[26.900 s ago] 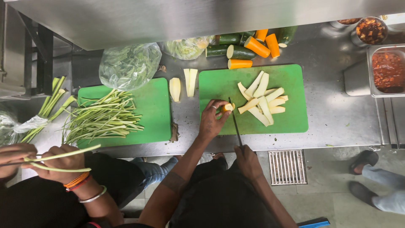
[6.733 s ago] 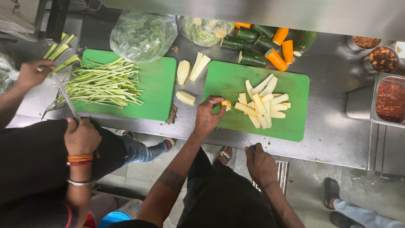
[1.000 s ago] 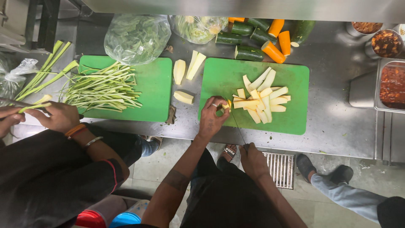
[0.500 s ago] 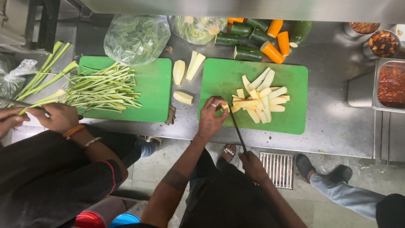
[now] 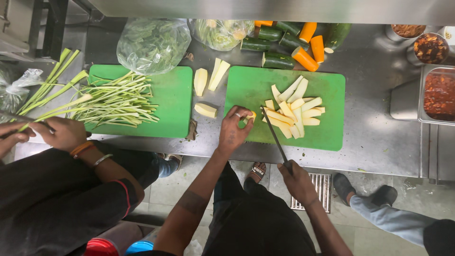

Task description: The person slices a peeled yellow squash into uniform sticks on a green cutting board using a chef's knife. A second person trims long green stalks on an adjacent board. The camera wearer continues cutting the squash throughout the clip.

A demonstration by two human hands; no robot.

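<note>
My left hand [image 5: 234, 129] pinches a small pale yellow vegetable piece [image 5: 251, 115] against the right green cutting board [image 5: 327, 132]. My right hand [image 5: 297, 181] grips the handle of a long knife [image 5: 274, 135], whose blade reaches up onto the board beside the piece. A pile of pale yellow cut strips [image 5: 295, 107] lies on the board just right of the blade. Three peeled pale wedges [image 5: 207, 83] rest on the steel counter between the two boards.
A co-worker's hands [image 5: 57, 133] at left handle green stalks [image 5: 113, 100] on a second green board [image 5: 176, 99]. Bagged greens [image 5: 152, 43], dark green and orange vegetables [image 5: 290, 43] line the back. Metal trays of red sauce [image 5: 439, 94] stand right. Another person's feet [image 5: 374, 194] are on the floor.
My right hand has brought the knife up over the board, its blade now next to the held piece. The co-worker's hands shifted slightly left with a stalk.
</note>
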